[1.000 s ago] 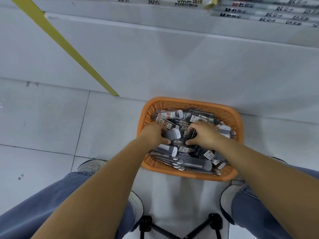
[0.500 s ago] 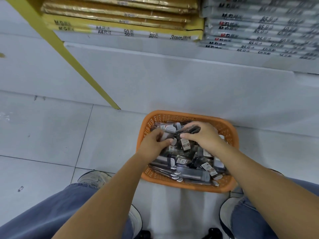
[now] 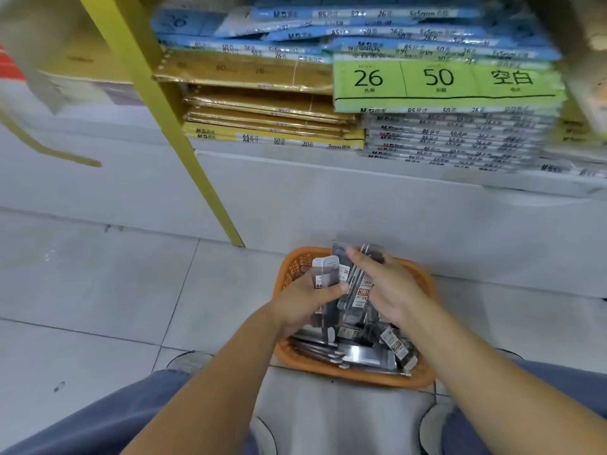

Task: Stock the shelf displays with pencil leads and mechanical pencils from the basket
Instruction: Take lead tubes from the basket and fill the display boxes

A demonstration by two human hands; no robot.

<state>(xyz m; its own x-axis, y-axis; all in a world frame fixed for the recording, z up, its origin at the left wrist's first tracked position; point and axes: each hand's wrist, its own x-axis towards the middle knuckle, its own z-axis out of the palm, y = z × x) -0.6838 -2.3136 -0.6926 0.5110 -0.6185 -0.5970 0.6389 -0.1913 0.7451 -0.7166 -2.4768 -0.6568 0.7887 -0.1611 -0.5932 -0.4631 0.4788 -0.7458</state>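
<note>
Hands meet above an orange plastic mesh basket (image 3: 423,379) that sits on the pale grey tiled floor (image 3: 98,290) in the lower centre of the frame, close against the white base of the shelving. The left hand (image 3: 302,303) has thumb and fingers curled round a slim grey pack with a white cap (image 3: 325,274), held roughly upright over the basket's left half. Just beside it, the right hand (image 3: 387,290) grips a bundle of slim dark packs with red-and-white labels (image 3: 358,284); whether these hold leads or pencils cannot be told. More loose packs (image 3: 371,353) lie heaped in the basket beneath both wrists. A yellow metal shelf post (image 3: 170,119) slants across the upper left, and to its right lie gold-wrapped paper packs (image 3: 262,110), a green-labelled pack marked 26 and 50 (image 3: 443,83) and blue-wrapped pads (image 3: 328,31). Blue jeans (image 3: 115,421) fill the bottom corners.
</note>
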